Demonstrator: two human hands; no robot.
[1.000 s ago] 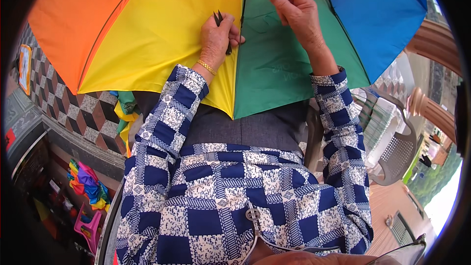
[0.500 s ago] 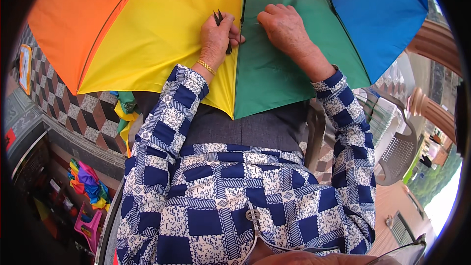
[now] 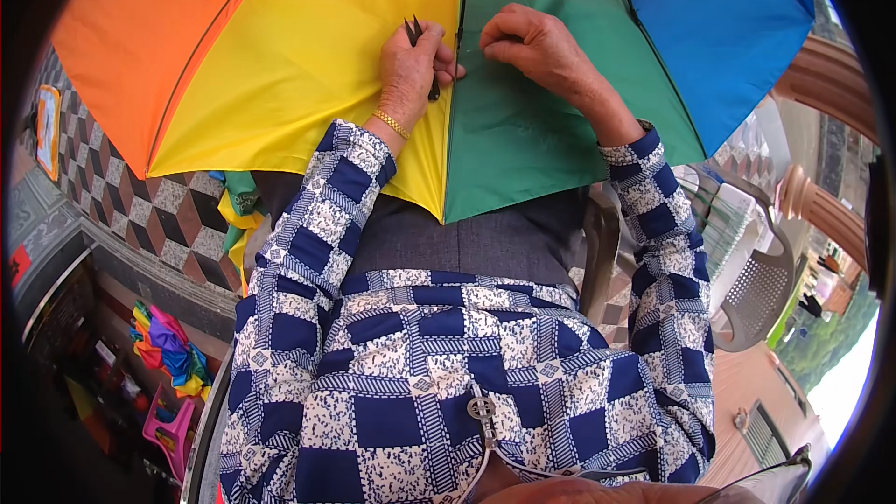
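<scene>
A spread umbrella [image 3: 308, 84] with orange, yellow, green and blue panels lies over my lap, inner side up. A thin dark rib [image 3: 452, 121] runs along the seam between yellow and green. My left hand [image 3: 411, 63] rests by this rib, closed around small black thread snips [image 3: 413, 33] whose points stick up past the fingers; its fingertips touch the rib. Just right of the rib, over the green panel, my right hand [image 3: 530, 45] is closed in a pinch. Whatever its fingertips hold is too small to make out.
Folded multicoloured umbrellas [image 3: 170, 350] lie at lower left above a pink plastic stool [image 3: 170, 431]. More green and yellow cloth [image 3: 241, 210] hangs by my left side. At right stands a grey-brown plastic chair [image 3: 758, 289]. Patterned tiles [image 3: 177, 224] cover the floor.
My right hand has shifted slightly left, toward the rib, and turned so its pinched fingers show more. My left hand stays at the rib with the snips.
</scene>
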